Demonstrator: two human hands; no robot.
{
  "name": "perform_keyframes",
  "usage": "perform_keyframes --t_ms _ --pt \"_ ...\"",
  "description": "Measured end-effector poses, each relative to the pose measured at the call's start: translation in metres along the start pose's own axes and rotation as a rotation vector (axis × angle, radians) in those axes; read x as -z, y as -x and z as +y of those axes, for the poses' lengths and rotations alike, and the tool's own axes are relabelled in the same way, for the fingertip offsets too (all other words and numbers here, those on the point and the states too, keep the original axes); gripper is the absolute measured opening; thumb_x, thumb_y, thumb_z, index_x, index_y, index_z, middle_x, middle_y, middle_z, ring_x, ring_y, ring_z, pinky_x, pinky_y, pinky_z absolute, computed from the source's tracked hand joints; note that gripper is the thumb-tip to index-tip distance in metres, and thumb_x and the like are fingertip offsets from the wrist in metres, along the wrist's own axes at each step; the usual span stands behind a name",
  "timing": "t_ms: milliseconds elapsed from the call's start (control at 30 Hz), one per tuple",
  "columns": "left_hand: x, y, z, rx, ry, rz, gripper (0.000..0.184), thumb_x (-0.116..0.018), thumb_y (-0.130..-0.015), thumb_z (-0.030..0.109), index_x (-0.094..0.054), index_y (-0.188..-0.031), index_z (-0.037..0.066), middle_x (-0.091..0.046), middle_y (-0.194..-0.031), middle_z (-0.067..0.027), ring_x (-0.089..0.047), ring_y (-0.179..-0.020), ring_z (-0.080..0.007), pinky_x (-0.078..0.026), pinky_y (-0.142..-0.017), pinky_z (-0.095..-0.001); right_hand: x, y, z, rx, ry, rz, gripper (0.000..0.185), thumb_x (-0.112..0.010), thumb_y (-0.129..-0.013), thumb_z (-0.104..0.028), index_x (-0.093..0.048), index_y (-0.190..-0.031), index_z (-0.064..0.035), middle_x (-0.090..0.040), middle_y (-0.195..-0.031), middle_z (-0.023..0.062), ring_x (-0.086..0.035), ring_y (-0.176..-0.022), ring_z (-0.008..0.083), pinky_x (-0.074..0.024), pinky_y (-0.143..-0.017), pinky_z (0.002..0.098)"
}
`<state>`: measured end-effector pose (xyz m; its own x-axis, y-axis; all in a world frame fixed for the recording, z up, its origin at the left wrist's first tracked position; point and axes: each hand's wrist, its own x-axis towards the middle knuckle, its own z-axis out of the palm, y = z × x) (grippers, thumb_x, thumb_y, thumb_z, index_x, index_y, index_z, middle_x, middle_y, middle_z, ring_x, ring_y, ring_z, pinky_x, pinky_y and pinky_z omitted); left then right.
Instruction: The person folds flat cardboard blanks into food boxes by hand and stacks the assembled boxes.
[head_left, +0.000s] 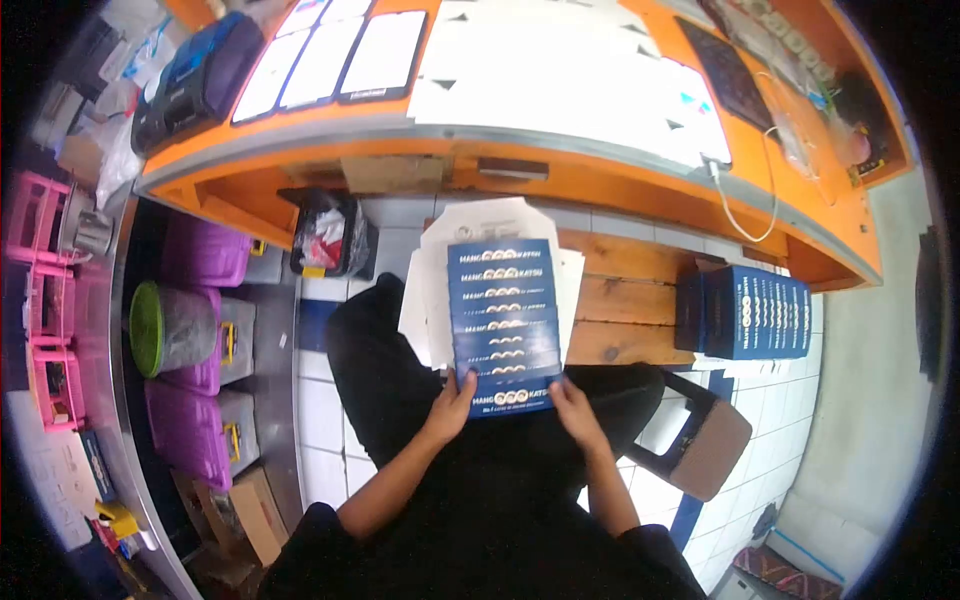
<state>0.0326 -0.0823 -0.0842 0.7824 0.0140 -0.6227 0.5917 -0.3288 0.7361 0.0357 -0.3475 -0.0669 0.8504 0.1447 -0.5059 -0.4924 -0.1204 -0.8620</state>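
A fanned stack of blue printed cartons [503,330], which look folded flat, lies over my lap. White lettering reading "HANG KATSU" shows along their overlapping edges. My left hand [450,408] is closed on the lower left edge of the stack, thumb on the side. The lower right edge is held by my right hand [578,412]. Under and beyond the cartons are white sheets of card [440,235] with cut corners, partly hidden. I cannot tell whether the sheets are loose or joined to the cartons.
A wooden bench [625,300] stands ahead, with more blue cartons [770,315] at its right end. Above it is an orange desk [240,170] with several lit tablets [385,55]. A small black bin [330,235] and purple-lidded boxes [190,430] are on the left. A charging cable [770,215] hangs at right.
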Motion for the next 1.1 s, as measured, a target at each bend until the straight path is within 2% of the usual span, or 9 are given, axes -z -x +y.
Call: perform_keyframes --t_ms 100,233,333,467,533,633,733,933,1100 --pt "0.0 0.002 0.018 -0.005 0.011 0.034 0.095 -0.034 -0.098 0.074 -0.04 -0.148 -0.007 -0.057 -0.132 -0.0382 -0.053 -0.129 -0.05 -0.041 -0.109 -0.0485 -0.017 -0.001 -0.003 -0.005 0.193 0.199 0.059 -0.062 -0.099 -0.048 -0.062 -0.133 0.0007 -0.073 -0.116 0.0214 -0.068 -0.113 0.027 -0.0501 -0.096 0.0383" --pt "0.004 -0.005 0.03 -0.095 -0.214 0.143 0.081 -0.035 -0.102 0.066 -0.056 -0.129 -0.008 -0.065 -0.108 -0.0393 -0.062 -0.107 -0.0556 -0.048 -0.097 -0.0553 -0.024 -0.005 -0.003 -0.007 0.251 0.281 0.053 -0.062 -0.1 -0.045 -0.068 -0.114 0.0059 -0.075 -0.099 0.0173 -0.069 -0.096 0.0197 -0.0528 -0.087 0.0357" --pt "0.011 -0.015 0.022 -0.109 -0.229 0.068 0.081 -0.043 -0.102 0.063 -0.052 -0.132 -0.011 -0.066 -0.115 -0.036 -0.063 -0.113 -0.049 -0.048 -0.1 -0.05 -0.02 -0.005 -0.006 -0.037 0.24 0.237 0.064 -0.065 -0.097 -0.051 -0.064 -0.125 0.0063 -0.072 -0.114 0.025 -0.069 -0.112 0.0318 -0.0512 -0.095 0.0388" --pt "0.022 -0.016 0.018 -0.153 0.169 -0.108 0.087 -0.053 -0.099 0.061 -0.039 -0.142 -0.014 -0.058 -0.132 -0.0316 -0.056 -0.129 -0.039 -0.044 -0.108 -0.0431 -0.011 -0.011 0.014 -0.036 0.04 0.146 0.071 -0.067 -0.096 -0.049 -0.053 -0.134 0.0099 -0.066 -0.124 0.0241 -0.063 -0.118 0.0298 -0.048 -0.101 0.0385" --pt "0.026 -0.007 0.027 -0.093 0.248 -0.222 0.099 -0.062 -0.096 0.059 -0.022 -0.149 -0.014 -0.042 -0.148 -0.0284 -0.04 -0.142 -0.0327 -0.034 -0.116 -0.0397 -0.018 0.001 -0.02 -0.025 -0.061 0.058 0.077 -0.07 -0.096 -0.046 -0.041 -0.141 0.0092 -0.058 -0.133 0.0211 -0.054 -0.125 0.0277 -0.0427 -0.107 0.0388" --pt "0.028 -0.015 0.014 0.016 0.566 -0.278 0.104 -0.065 -0.094 0.057 -0.014 -0.152 -0.013 -0.035 -0.152 -0.03 -0.034 -0.146 -0.0342 -0.029 -0.12 -0.0407 -0.019 0.002 -0.02 -0.066 -0.19 0.109 0.071 -0.07 -0.096 -0.043 -0.042 -0.138 0.0059 -0.057 -0.132 0.0186 -0.052 -0.126 0.0247 -0.0398 -0.108 0.0374" --pt "0.027 -0.014 0.014 0.023 0.583 -0.229 0.103 -0.067 -0.094 0.053 -0.014 -0.153 -0.013 -0.036 -0.152 -0.0296 -0.036 -0.145 -0.0339 -0.027 -0.121 -0.0412 -0.022 0.003 -0.017 -0.204 -0.404 0.12 0.061 -0.07 -0.097 -0.037 -0.044 -0.136 0.0014 -0.057 -0.13 0.0148 -0.054 -0.123 0.0231 -0.042 -0.107 0.0371" --pt "0.034 -0.004 0.043 -0.069 0.523 -0.275 0.101 -0.069 -0.093 0.051 -0.019 -0.154 -0.012 -0.04 -0.15 -0.0284 -0.037 -0.144 -0.0328 -0.029 -0.119 -0.0408 -0.025 -0.013 0.03 -0.087 -0.446 0.136 0.055 -0.069 -0.097 -0.034 -0.043 -0.133 -0.0009 -0.057 -0.127 0.0129 -0.056 -0.118 0.0215 -0.043 -0.105 0.0398" --pt "0.042 -0.01 0.032 -0.072 0.464 -0.304 0.097 -0.067 -0.094 0.051 -0.022 -0.154 -0.011 -0.042 -0.151 -0.0257 -0.038 -0.144 -0.0318 -0.029 -0.119 -0.0405 -0.022 -0.003 0.008 -0.151 -0.492 0.083 0.069 -0.071 -0.096 -0.035 -0.035 -0.145 -0.0028 -0.055 -0.133 0.0164 -0.052 -0.126 0.0253 -0.0373 -0.11 0.0401"
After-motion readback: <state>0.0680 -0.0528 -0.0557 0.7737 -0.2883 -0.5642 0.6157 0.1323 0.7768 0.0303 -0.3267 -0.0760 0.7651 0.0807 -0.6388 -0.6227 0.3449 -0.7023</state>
